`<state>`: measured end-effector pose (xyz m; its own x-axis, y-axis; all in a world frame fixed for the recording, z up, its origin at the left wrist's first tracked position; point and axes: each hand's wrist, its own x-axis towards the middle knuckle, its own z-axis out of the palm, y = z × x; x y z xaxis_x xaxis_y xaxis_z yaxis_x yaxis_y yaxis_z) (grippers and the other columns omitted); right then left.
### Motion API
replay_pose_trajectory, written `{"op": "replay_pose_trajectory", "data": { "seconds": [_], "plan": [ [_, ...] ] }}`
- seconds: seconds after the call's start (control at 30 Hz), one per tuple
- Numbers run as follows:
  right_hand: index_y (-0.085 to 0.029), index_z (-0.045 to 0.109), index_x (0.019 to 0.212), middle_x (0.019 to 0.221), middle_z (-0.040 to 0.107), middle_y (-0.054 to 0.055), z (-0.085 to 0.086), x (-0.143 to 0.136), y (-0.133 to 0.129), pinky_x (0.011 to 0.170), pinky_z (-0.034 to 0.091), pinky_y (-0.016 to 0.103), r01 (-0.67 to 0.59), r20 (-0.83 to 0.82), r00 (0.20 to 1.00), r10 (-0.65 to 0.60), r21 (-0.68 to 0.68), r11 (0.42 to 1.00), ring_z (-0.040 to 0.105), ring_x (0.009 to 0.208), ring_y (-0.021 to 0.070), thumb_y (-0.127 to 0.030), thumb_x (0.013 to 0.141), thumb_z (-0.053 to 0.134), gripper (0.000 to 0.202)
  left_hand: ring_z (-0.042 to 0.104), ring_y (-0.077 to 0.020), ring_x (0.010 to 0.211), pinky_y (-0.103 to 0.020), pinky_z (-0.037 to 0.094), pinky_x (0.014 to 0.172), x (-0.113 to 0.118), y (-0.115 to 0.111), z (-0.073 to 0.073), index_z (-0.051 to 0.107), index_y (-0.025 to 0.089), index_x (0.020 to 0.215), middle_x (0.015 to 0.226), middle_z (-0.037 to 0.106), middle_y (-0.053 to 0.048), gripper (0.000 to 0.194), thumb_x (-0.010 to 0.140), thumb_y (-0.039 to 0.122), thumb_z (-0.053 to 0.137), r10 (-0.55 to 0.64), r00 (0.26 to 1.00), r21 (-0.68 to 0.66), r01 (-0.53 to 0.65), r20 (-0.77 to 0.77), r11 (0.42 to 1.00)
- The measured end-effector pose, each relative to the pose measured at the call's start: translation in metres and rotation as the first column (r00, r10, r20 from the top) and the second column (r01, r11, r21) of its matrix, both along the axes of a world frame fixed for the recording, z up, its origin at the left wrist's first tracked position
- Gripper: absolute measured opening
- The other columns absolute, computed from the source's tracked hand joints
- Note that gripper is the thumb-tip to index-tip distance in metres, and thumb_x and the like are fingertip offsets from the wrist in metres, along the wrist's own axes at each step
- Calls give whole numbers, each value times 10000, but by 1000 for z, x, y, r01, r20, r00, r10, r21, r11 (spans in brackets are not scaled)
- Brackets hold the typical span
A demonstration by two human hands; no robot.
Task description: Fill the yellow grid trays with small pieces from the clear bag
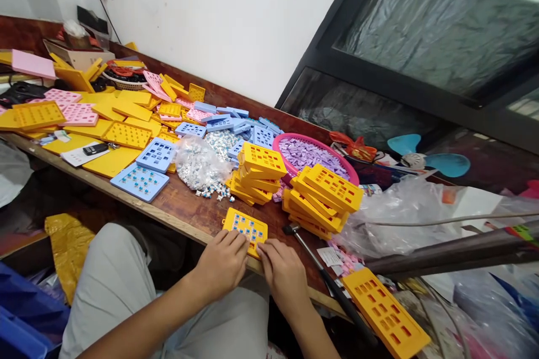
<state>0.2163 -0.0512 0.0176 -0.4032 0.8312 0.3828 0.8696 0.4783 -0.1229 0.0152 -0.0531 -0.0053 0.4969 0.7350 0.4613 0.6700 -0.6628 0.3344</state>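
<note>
A yellow plastic panel (248,223) lies at the table's front edge, with several small blue-and-white pieces seated in its openings. My left hand (225,261) is closed at the panel's near left side, its fingers bent over the edge. At the near right corner, my right hand (284,269) is closed too, fingertips against the panel. Whether a small piece sits between the fingertips is hidden. Behind the panel, loose white-and-blue pieces spill from a clear plastic bag (197,162). Two stacks of yellow panels, a left stack (256,174) and a right stack (322,196), stand beyond my hands.
A hammer (328,280) lies right of my right hand, near a large yellow panel (385,311) overhanging the edge. Purple pieces fill a pink basket (353,176). Blue panels (141,181) and piled yellow panels (130,109) cover the left. A fan (415,160) stands at right.
</note>
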Motion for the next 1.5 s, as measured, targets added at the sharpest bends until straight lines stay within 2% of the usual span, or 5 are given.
{"op": "replay_pose_trajectory", "data": {
  "seconds": [0.17,0.43,0.77,0.9,1.5],
  "plan": [
    [-190,632,1325,1193,703,150,-25,-4,-22,878,462,442,12,5,1000,-13,156,988,641,1050,309,-394,1018,531,382,593,-232,1088,-379,492,969,-38,45,17,689,201,1122,1133,663,-102,237,1004,226,485,215,932,-79,-201,293,976],
    [-158,605,1384,1224,699,177,-22,-5,-27,871,460,467,-17,89,996,8,105,994,637,1034,320,-393,1027,512,438,656,-263,942,-331,485,795,-51,114,29,710,180,944,1013,698,-110,185,923,356,659,425,880,-214,-466,-214,858],
    [-196,634,1315,1180,687,125,-24,4,-22,891,513,414,-17,-207,978,34,84,996,638,1042,268,-333,1000,560,352,668,-207,1016,-310,498,907,-17,55,35,624,184,1241,1114,723,-81,287,975,229,525,135,974,-116,-115,180,987],
    [-240,688,1220,1144,684,101,-22,1,-20,886,534,385,38,-361,932,-41,-14,999,653,1021,248,-345,1010,534,281,644,-231,965,-356,487,874,11,28,21,654,175,1105,1020,717,-75,208,1022,211,467,-65,998,35,66,-21,997],
    [-228,683,1235,1186,685,88,-25,3,-19,898,527,391,75,-357,932,-61,26,997,647,1048,243,-388,1012,541,308,595,-212,931,-375,402,846,7,39,39,743,247,990,940,698,-35,141,969,272,605,-71,991,-33,68,-112,997]
  ]
}}
